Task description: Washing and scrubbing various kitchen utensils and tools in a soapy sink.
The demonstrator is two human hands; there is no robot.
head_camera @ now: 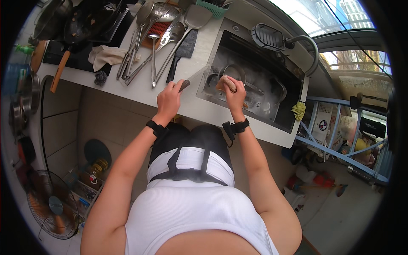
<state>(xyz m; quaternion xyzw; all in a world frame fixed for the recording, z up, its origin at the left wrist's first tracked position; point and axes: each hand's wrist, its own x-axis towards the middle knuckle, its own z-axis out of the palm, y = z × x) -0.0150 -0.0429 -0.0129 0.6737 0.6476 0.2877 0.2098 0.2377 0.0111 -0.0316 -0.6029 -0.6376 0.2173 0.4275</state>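
My left hand (169, 101) grips the dark handle of a knife (198, 74) above the counter edge, its blade pointing towards the sink. In my right hand (235, 95) is a folded brownish sponge or cloth (227, 83), held over the near part of the sink (208, 94). Cloudy water with suds fills much of the basin. A round metal pan (235, 70) with a long handle lies in the water, partly hidden behind the sponge. The knife blade and the sponge are apart.
Steel ladles and a wide spatula (197, 16) lie left of the sink, beside a dark cleaver (185, 44). Further left are a beige cloth (106, 56), a scouring pad (100, 78) and a wok (79, 28). A curved faucet (315, 52) and a yellow-green cloth (298, 111) are at the right.
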